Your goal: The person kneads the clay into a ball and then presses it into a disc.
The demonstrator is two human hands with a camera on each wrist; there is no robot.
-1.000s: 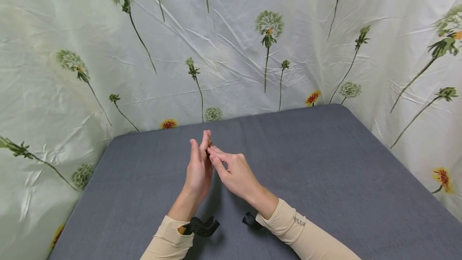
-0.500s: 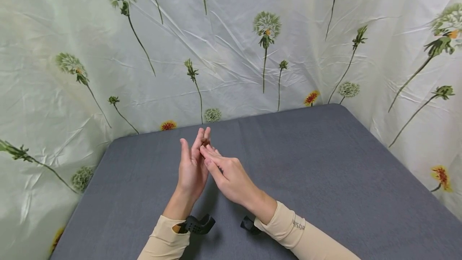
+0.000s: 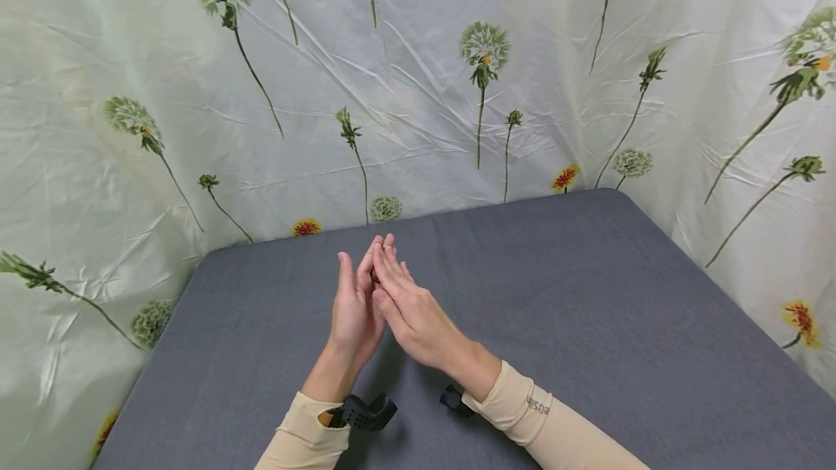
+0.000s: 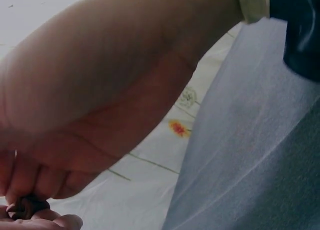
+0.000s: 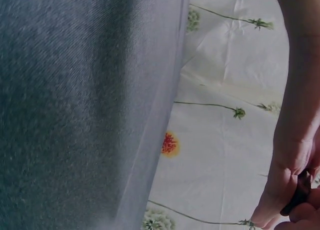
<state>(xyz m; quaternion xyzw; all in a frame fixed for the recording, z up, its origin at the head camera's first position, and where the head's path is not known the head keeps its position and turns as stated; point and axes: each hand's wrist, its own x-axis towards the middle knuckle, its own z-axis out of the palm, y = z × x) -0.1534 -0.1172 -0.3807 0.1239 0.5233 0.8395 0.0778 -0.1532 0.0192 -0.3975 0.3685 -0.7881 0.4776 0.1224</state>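
Observation:
Between the fingers of both hands sits a small dark brown lump [image 4: 29, 207], soft-looking with folds in its surface. Only a sliver of it shows in the head view; the right wrist view catches its dark side [image 5: 300, 194]. My left hand [image 3: 353, 307] is held up with its thumb apart and its palm turned inward. Against it lies my right hand [image 3: 421, 321], fingers straight and slanting up to the left, the lump pressed between the two. Most of the lump is hidden by fingers, and its exact kind cannot be told.
Under the hands is a table with a grey cloth cover [image 3: 555, 296]. A pale curtain with dandelion prints [image 3: 418, 78] hangs behind it and along both sides. Black wrist mounts [image 3: 369, 412] stick out from the beige sleeves [image 3: 522, 412].
My right fingers have slid forward and up along the left fingers, so their tips now lie near the left fingertips. The left hand first tilted outward to the left, then came back.

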